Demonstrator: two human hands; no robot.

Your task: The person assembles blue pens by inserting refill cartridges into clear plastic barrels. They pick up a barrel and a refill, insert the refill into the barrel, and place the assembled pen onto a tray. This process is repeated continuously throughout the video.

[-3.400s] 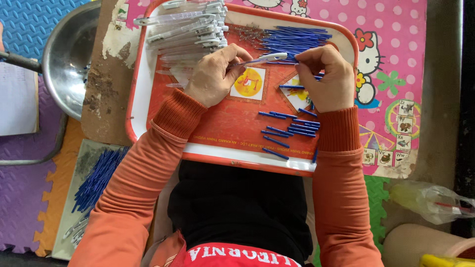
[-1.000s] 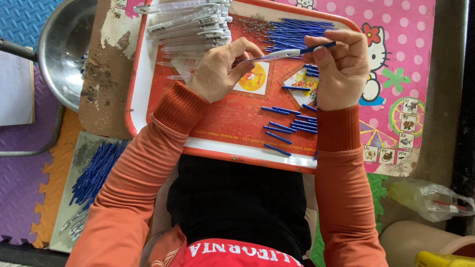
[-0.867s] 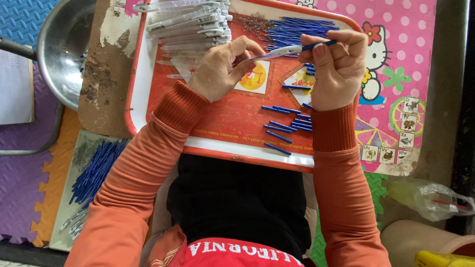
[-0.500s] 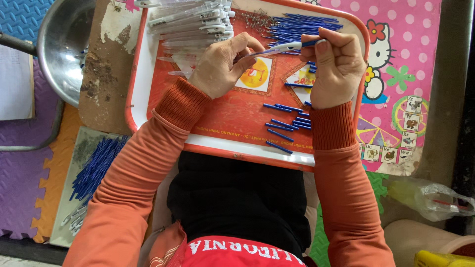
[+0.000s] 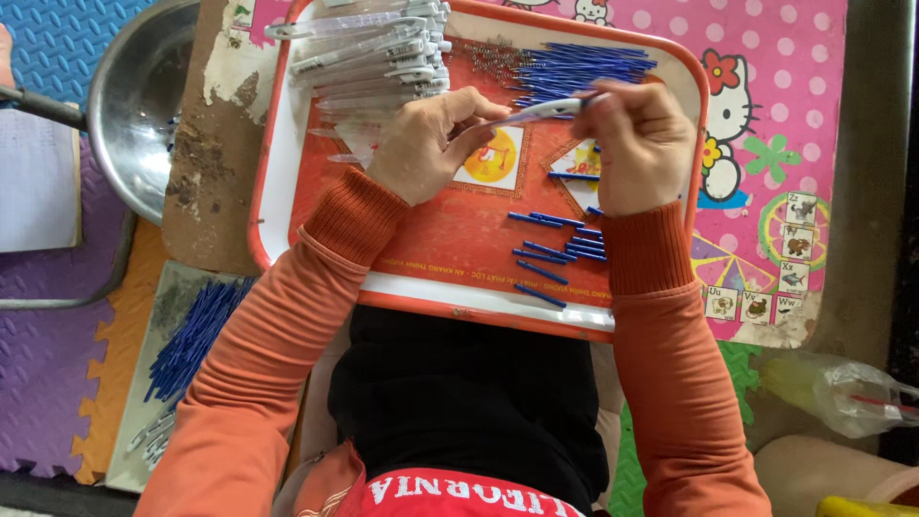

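Observation:
My left hand (image 5: 429, 142) and my right hand (image 5: 639, 142) hold one clear pen barrel (image 5: 536, 111) between them, over a red tray (image 5: 421, 244) on my lap. The left hand grips its near end; the right hand's fingers close on the far end, where a blue refill goes in. A heap of blue refills (image 5: 584, 69) lies at the tray's far edge, just beyond my right hand. Several loose blue refills (image 5: 560, 249) lie near my right wrist. A pile of clear pen barrels (image 5: 369, 53) sits at the tray's far left.
A steel bowl (image 5: 139, 105) stands left of the tray on a worn wooden board (image 5: 206, 206). More blue refills (image 5: 196, 335) lie in a flat tray by my left elbow. A pink cartoon mat (image 5: 775, 115) and a plastic bag (image 5: 842, 393) are at the right.
Both hands lifted the pen barrel from low over the tray toward its far edge. My right hand's fingers have closed further over the barrel's right end and the blue refill.

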